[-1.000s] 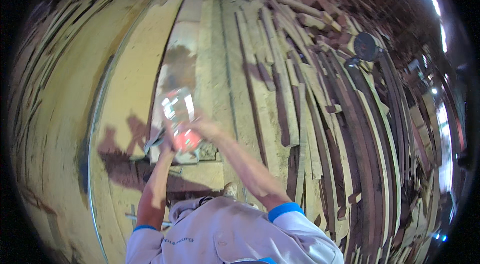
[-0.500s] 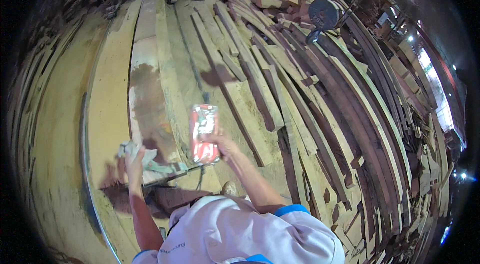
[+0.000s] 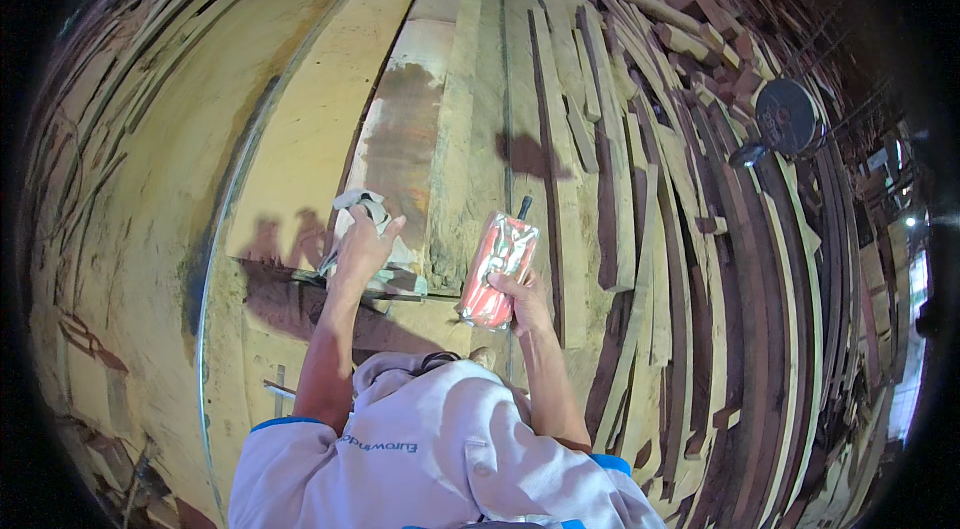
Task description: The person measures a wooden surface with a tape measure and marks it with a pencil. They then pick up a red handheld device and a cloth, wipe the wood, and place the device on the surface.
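My right hand is closed round a red handheld device wrapped in shiny clear plastic, with its thumb across the front. A short black stub sticks out of the device's top end. To the left, my left hand grips a crumpled white cloth, thumb held out to the side. Part of the cloth hangs below that hand, over the near end of a long board with a dark, damp-looking stain. Whether the cloth touches the board I cannot tell.
Wide pale boards lie lengthwise ahead, a thin metal edge running along their left. Many narrow timber strips lie to the right, offcuts heaped behind them. A round dark object hangs at the upper right.
The view has turned left, so the boards sit further right in the picture. The red device now leans to the right and shows more sharply. Both hands keep their holds.
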### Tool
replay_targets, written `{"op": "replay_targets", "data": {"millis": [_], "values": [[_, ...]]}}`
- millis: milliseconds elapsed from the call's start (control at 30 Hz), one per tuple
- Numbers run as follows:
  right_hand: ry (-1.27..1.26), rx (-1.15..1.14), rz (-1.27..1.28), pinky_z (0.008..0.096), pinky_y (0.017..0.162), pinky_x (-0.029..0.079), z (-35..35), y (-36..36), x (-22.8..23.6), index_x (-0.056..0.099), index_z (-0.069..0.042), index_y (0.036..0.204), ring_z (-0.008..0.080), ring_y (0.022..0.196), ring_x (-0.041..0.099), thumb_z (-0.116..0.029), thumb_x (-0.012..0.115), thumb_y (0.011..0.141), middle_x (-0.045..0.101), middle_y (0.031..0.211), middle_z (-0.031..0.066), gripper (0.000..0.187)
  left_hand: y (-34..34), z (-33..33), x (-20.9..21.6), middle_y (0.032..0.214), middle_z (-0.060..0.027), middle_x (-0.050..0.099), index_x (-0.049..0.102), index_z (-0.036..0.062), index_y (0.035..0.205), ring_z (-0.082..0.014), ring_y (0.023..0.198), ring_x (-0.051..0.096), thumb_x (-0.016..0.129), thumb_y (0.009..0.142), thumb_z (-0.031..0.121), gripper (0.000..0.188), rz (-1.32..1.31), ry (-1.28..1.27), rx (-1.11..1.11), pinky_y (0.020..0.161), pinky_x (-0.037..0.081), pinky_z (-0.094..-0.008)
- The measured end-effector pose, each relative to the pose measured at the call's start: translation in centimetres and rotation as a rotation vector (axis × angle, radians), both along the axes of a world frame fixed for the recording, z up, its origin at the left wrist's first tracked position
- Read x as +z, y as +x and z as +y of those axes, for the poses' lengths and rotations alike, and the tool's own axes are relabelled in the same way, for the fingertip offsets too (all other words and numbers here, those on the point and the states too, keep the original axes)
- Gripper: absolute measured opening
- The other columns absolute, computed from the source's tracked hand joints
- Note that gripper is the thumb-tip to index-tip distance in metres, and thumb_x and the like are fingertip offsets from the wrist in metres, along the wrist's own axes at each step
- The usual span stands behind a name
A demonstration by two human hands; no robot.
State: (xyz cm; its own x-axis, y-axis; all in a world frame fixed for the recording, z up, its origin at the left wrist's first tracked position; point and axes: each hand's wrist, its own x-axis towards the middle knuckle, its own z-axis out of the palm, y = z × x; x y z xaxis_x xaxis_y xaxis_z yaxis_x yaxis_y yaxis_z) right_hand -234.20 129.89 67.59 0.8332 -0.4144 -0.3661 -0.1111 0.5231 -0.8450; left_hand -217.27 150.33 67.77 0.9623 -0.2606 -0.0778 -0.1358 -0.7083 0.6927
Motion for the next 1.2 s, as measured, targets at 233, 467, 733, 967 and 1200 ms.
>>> {"op": "replay_targets", "data": {"millis": [233, 467, 733, 967, 1200], "values": [[0.049, 0.117, -0.001, 0.033, 0.075, 0.055, 1.1, 1.4, -1.2, 0.052, -0.002, 0.115, 0.017, 0.083, 0.065, -0.003, 0.072, 0.074, 0.064, 0.097, 0.0076, 0.045, -0.6, 0.8, -2.3, 0.113, -0.0333, 0.056, 0.015, 0.0013, 0.142, -0.0447, 0.114, 0.053, 0.061, 0.089, 0.024, 0.074, -0.29, -0.378, 0.107, 0.096, 0.04, -0.0466], [-0.033, 0.176, -0.139, 0.0327, 0.078, 0.054, 2.8, 3.4, 0.8, 0.052, -0.003, 0.118, 0.0165, 0.085, 0.065, -0.003, 0.071, 0.076, 0.065, 0.098, 0.0072, 0.046, -1.4, 1.6, -3.3, 0.106, -0.0055, 0.063, 0.066, -0.0003, 0.105, -0.0133, 0.092, 0.059, 0.055, 0.082, 0.002, 0.025, 0.326, -1.069, -0.055, 0.086, 0.045, -0.0262], [-0.121, 0.25, -0.226, 0.0328, 0.082, 0.053, 4.2, 6.6, 2.9, 0.049, 0.001, 0.122, 0.0182, 0.09, 0.065, -0.001, 0.07, 0.077, 0.065, 0.104, 0.0119, 0.049, -3.6, -0.2, -1.0, 0.122, -0.0133, 0.057, 0.054, -0.0037, 0.126, -0.0199, 0.112, 0.051, 0.059, 0.089, 0.038, 0.056, 0.552, -1.024, -0.111, 0.099, 0.037, -0.0345], [-0.224, 0.361, -0.199, 0.03, 0.083, 0.051, 3.8, 7.6, 1.4, 0.043, -0.001, 0.126, 0.0163, 0.096, 0.062, 0.002, 0.065, 0.08, 0.063, 0.109, 0.0102, 0.051, -4.7, -0.3, 0.0, 0.12, -0.0161, 0.059, 0.055, -0.0035, 0.124, -0.0205, 0.11, 0.055, 0.066, 0.084, 0.042, 0.062, 0.497, -0.9, -0.242, 0.096, 0.041, -0.0323], [-0.11, 0.376, -0.262, 0.0277, 0.08, 0.05, 4.0, 7.2, 1.4, 0.043, -0.004, 0.128, 0.0142, 0.09, 0.061, -0.01, 0.058, 0.089, 0.061, 0.11, 0.0076, 0.042, -5.3, 0.0, 0.8, 0.105, -0.0106, 0.065, 0.062, -0.0029, 0.115, -0.0157, 0.094, 0.061, 0.064, 0.086, 0.035, 0.048, 0.493, -0.979, -0.16, 0.085, 0.047, -0.0296]]}}
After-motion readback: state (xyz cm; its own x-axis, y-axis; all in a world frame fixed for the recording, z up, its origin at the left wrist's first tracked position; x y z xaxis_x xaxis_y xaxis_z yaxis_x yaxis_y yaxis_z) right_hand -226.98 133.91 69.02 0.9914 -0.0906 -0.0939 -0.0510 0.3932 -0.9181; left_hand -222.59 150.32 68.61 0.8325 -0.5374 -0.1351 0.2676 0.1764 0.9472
